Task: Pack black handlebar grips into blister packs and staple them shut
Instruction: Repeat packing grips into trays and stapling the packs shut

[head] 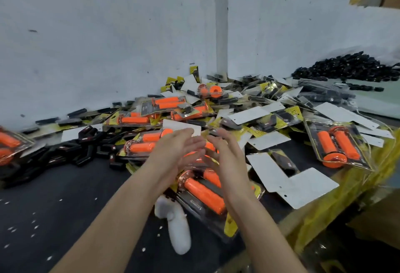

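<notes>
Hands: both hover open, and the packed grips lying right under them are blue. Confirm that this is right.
Not quite: the colour is wrong. The head view shows the left hand and the right hand both hovering open, but the packed grips lying right under them are orange, not blue.

Left hand [177, 151] and right hand [227, 155], fingers straight, holding nothing, above orange-grip blister pack [203, 192]; blurred white tool [176, 227] beside it on dark table [65, 207]; black grips heap [346, 67] far right by wall

Blister packs [337, 147] on table [54, 197], before wall [108, 34]
</notes>
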